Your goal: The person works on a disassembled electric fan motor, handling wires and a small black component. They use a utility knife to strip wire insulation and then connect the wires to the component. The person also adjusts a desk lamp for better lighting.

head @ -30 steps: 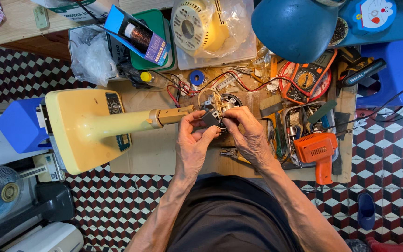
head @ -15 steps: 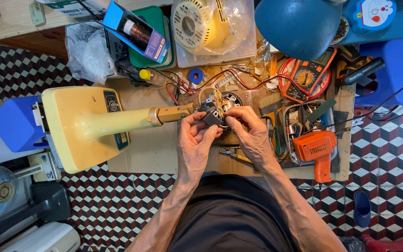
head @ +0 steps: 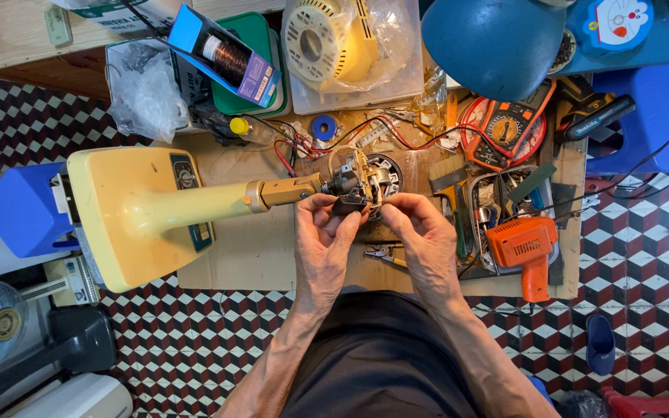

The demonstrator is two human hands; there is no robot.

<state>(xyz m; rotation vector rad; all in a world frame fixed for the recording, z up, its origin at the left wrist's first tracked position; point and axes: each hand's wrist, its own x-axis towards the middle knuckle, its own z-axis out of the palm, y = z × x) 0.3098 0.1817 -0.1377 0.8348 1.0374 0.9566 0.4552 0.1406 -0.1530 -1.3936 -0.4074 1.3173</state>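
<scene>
Two bare hands work on a fan motor at the middle of a cluttered bench.

The left hand (head: 325, 236) pinches a small dark part (head: 348, 205) between thumb and fingertips, right against the near side of the fan motor (head: 361, 179). The right hand (head: 420, 232) grips the motor's near right edge with its fingertips. The motor sits at the end of a yellow fan stand (head: 156, 209) lying on its side, its base to the left. Red wires (head: 396, 131) trail on the far side; an orange soldering gun (head: 528, 248) lies to the right, pliers (head: 381, 254) between the wrists.
</scene>
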